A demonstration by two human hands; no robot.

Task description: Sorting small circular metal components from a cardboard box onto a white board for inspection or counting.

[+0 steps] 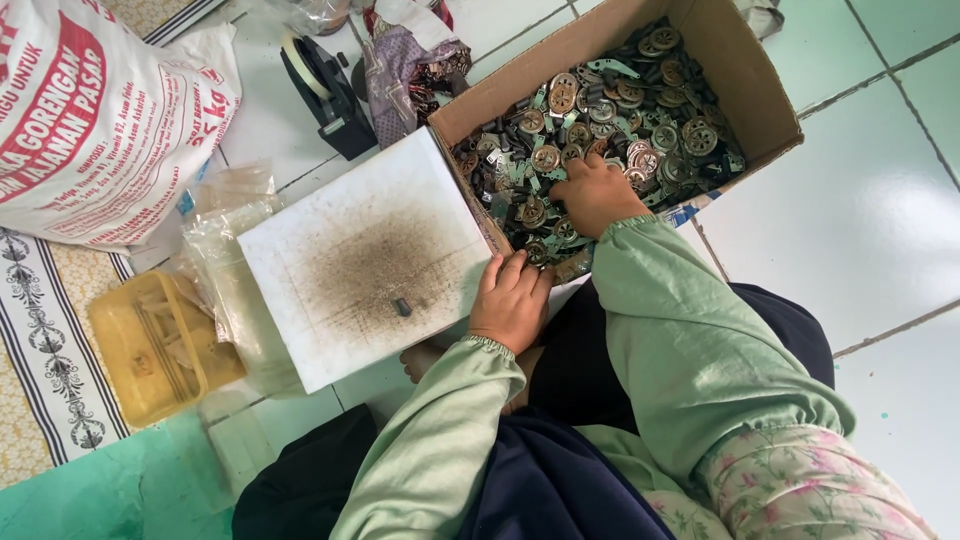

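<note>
A white sack (95, 110) with red printing is seen at the upper left, slumped on the tiled floor (870, 220) and partly over a patterned mat (45, 350). Just right of it, near the top edge, a black tape dispenser (325, 90) is stood, with crumpled patterned cloth (405, 70) beside it. A yellow plastic tray (160, 345) is laid at the left, touching clear plastic bags (225, 250) that are tucked under the edge of a white board (365, 255). The board is set flat, slightly rotated, and is marked with a dark smudge at its centre; one small dark piece (402, 306) is lying on it, its long axis roughly upright in the view.

A cardboard box (735, 75) is placed at the upper right, open at the top, with its long axis run from lower left to upper right. Its near corner is touching the board's right edge. It is filled with small metal parts (600, 110): round brownish discs and greenish flat pieces, heaped in no order.

The right hand (595, 195) is pushed into the parts at the box's near end, fingers curled down among them; whether anything is grasped cannot be told. The left hand (512, 300) is rested palm down at the board's lower right corner, fingers loosely closed against the edge by the box, with nothing visibly held. Both arms are covered by pale green sleeves (690, 340).
</note>
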